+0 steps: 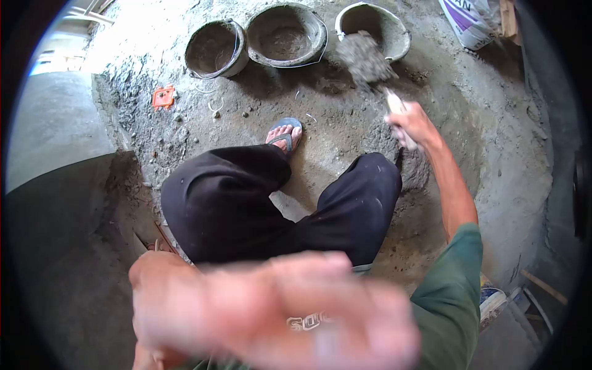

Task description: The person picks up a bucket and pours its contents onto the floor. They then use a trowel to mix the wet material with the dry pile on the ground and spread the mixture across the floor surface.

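My right hand (pixel 411 125) is closed round the pale handle of a trowel (pixel 394 103). A heap of wet grey mortar (pixel 365 57) covers its blade, held at the near rim of the right-hand bucket (pixel 404 48). Close to the camera, my left hand (pixel 277 311) is large and smeared by motion, so its finger pose and any contents cannot be made out. Beside the right-hand bucket stand a middle bucket (pixel 290 64) and a left bucket (pixel 239 63), both coated inside with grey mortar.
My sandalled foot (pixel 285 137) stands on the rough, mortar-spattered floor (pixel 246 132). An orange plastic piece (pixel 163 97) lies at left. A white and purple bag (pixel 472 24) is at the far right. Grey walls (pixel 55 123) flank both sides.
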Available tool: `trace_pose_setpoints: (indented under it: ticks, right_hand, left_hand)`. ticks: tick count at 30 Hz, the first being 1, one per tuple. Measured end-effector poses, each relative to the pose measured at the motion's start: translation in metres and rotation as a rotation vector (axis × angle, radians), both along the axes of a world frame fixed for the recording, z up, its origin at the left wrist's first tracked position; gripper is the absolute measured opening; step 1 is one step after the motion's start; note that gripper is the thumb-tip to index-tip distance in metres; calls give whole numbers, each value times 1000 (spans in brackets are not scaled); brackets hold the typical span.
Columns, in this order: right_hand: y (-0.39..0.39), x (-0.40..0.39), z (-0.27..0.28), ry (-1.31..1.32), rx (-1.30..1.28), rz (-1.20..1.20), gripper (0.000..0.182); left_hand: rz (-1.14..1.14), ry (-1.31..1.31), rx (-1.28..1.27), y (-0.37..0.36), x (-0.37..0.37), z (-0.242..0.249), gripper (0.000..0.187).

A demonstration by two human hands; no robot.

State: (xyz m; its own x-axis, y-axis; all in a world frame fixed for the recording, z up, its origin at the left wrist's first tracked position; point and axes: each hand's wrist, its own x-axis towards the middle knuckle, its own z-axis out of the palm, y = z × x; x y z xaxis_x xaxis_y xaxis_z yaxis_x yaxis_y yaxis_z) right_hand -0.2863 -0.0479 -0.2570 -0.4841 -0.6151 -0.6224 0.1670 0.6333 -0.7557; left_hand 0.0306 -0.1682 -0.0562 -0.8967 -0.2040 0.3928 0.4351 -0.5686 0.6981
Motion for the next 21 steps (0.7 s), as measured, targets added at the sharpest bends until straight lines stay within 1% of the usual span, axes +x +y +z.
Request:
trace_pose_setpoints:
  ticks: [2, 3, 4, 5, 6, 7, 8, 9, 10, 11, 12, 13, 14, 15, 16, 17, 18, 19, 20, 21]
  right_hand:
    - [-46, -8, -7, 13, -88, 71, 15]
    - [-71, -7, -9, 0, -119, 53, 16]
    - [-95, -8, -16, -1, -107, 45, 14]
    - [-117, -2, -18, 101, -147, 37, 16]
    - [-139, -2, -27, 278, -49, 111, 21]
    - [-164, -4, -51, 631, 41, 229, 27]
    - [-186, 2, -71, 791, 161, 245, 30]
    - [-194, 18, -57, 875, 285, 280, 27]
    - [-199, 17, -61, 918, 257, 400, 24]
    - [-200, 17, -59, 1017, 268, 518, 23]
    - [-205, 11, -87, 1123, 221, 538, 25]
    - [-193, 15, -87, 1179, 175, 438, 26]
    - [-173, 18, -82, 1240, 142, 337, 27]
    - [-148, 15, -78, 1270, 108, 257, 27]
    - [-117, 9, -79, 1268, 157, 238, 27]
    - [-81, 0, -79, 1286, 84, 93, 25]
    - [-45, -9, -78, 1308, 1, -56, 24]
    - [-3, -13, -78, 1234, 130, -134, 26]
    - [43, -15, -83, 1152, 247, -210, 28]
    - [94, -14, -96, 1051, 333, -329, 33]
  left_hand:
    - [-65, 27, 481, 27, 20, -8, 112]
    - [-491, 96, -178, -45, -18, 16, 104]
    - [-490, 96, -188, -45, -19, 14, 104]
    - [-361, 93, -153, -43, -18, 13, 103]
    - [-233, 83, -112, -37, -16, 12, 103]
    - [-96, 191, -44, -22, -16, -2, 99]
    - [-104, 188, -48, -20, -19, -4, 99]
    - [-54, 205, -56, -17, -24, -7, 94]
    - [-12, 219, -57, -14, -28, -8, 89]
    - [-38, 213, -44, -19, -31, -4, 89]
    - [-139, 111, -111, -30, -35, 5, 78]
    - [-242, 13, -175, -41, -36, 8, 69]
    - [-273, 19, -152, -47, -37, 4, 69]
    - [-166, -54, -201, -51, -40, 1, 84]
    - [-61, -128, -251, -55, -44, -2, 101]
    - [44, -200, -309, -62, -45, -6, 117]
    - [55, -271, -386, -80, -51, -14, 110]
    - [68, -351, -407, -93, -62, -16, 100]
    - [190, -446, -322, -100, -73, -24, 78]
    - [130, -457, -468, -130, -79, -37, 75]
